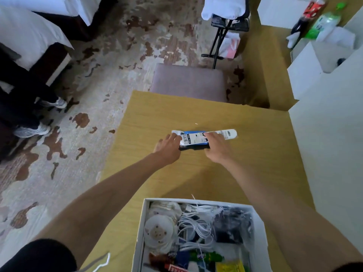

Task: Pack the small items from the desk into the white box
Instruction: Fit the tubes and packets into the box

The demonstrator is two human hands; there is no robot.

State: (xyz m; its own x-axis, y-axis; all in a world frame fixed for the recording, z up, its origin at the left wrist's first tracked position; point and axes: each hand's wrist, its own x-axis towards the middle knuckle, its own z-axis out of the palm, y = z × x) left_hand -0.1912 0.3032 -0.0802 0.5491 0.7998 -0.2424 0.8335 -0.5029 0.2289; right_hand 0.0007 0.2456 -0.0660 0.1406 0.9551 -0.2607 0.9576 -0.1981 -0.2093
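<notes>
While the left hand (168,149) fingers merely touch the packet (193,138) and the right hand (216,148) fingers curl over it, the black item (193,148) beneath may slip free.

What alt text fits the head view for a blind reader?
The left hand and right hand rest on a blue-and-white packet on a wooden desk. Nearer the camera, an open white box holds white cables and other small items.

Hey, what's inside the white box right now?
White cables, round white pads, a dark bagged bundle and colourful packets fill the white box; anything beneath them is covered.
</notes>
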